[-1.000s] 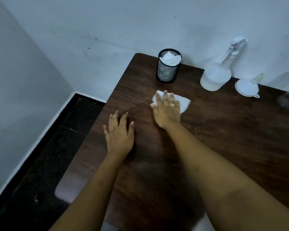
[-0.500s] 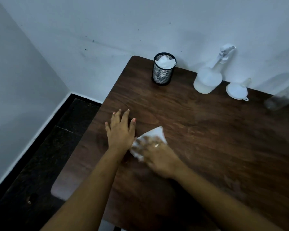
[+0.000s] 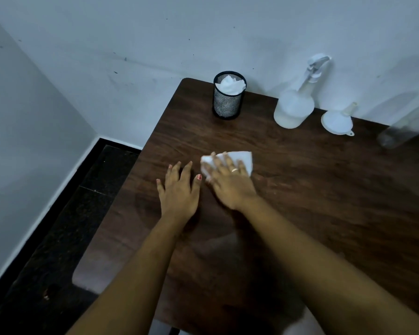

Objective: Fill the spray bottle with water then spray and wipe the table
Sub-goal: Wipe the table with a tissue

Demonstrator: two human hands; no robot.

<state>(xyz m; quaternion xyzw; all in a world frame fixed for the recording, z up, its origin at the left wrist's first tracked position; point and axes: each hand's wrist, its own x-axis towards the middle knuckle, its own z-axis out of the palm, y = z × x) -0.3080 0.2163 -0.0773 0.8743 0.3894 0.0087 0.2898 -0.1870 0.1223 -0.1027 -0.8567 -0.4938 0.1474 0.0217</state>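
Cup [image 3: 228, 102], spray bottle [image 3: 293, 110], funnel [image 3: 336, 122] at back

A black mesh cup [image 3: 226, 102] stuffed with white tissue [image 3: 230, 85] stands upright near the pale wall [image 3: 155, 32].

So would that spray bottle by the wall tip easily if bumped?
Probably not: the spray bottle stands upright on the table with a broad base and slim neck. Its cloudy body may hold water, so it likely feels weighty. The smooth plastic could be slippery when wet.
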